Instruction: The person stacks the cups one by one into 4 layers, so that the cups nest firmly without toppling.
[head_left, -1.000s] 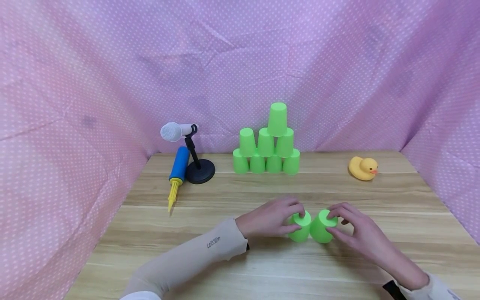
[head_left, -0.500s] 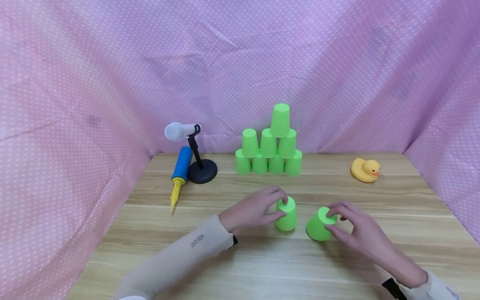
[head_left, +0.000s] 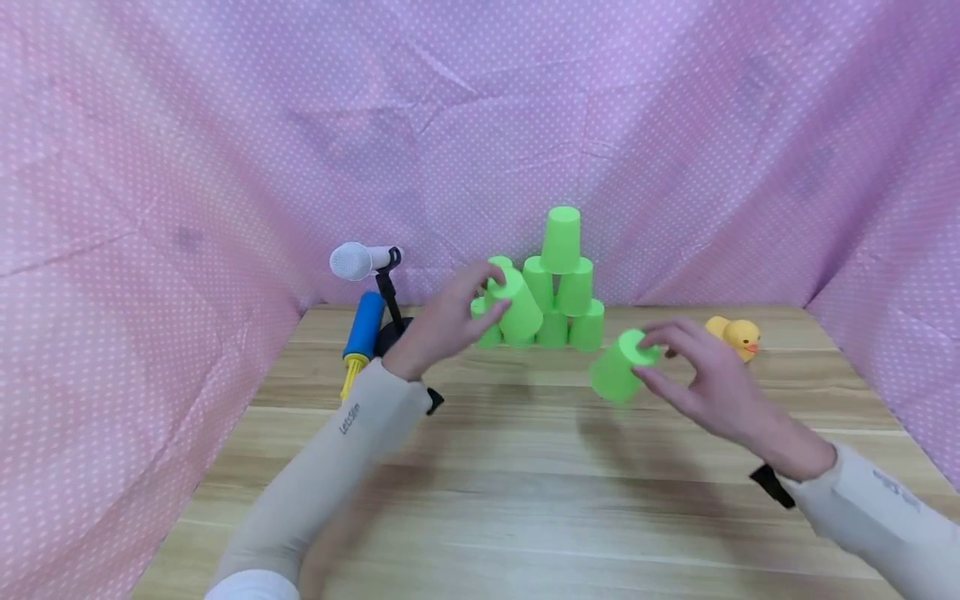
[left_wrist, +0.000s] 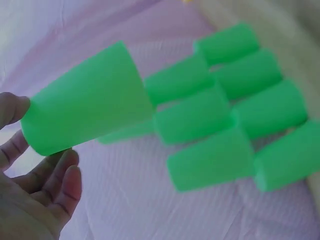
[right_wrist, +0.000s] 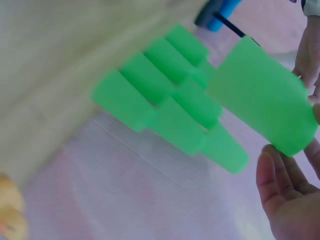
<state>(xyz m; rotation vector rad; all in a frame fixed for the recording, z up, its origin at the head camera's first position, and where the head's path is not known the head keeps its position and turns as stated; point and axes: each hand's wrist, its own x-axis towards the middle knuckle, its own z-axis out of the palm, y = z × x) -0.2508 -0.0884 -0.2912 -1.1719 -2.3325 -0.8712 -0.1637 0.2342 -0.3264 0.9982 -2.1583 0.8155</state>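
Observation:
My left hand point(head_left: 450, 315) pinches an upside-down green plastic cup point(head_left: 519, 312) near its base. That cup is raised and tilted, overlapping the left part of a stack of green cups in the head view. In the left wrist view, fingers and thumb grip the narrow end of the cup point(left_wrist: 90, 102). My right hand point(head_left: 712, 383) holds a second green cup point(head_left: 615, 372) the same way, tilted above the table and right of the stack. The stack has a bottom row of several cups, a middle row, and one upper cup point(head_left: 562, 242) on the right side.
A white microphone point(head_left: 352, 262) on a black stand is at the back left, partly behind my left hand. Beside it lies a blue and yellow hand pump point(head_left: 365, 325). A yellow rubber duck point(head_left: 742, 337) sits behind my right hand. Pink dotted cloth point(head_left: 675, 150) hangs behind the wooden table point(head_left: 525, 492).
Both hands have lifted their cups from the front of the table toward the back. The left cup has moved left and up to the stack; the right cup has risen slightly leftward.

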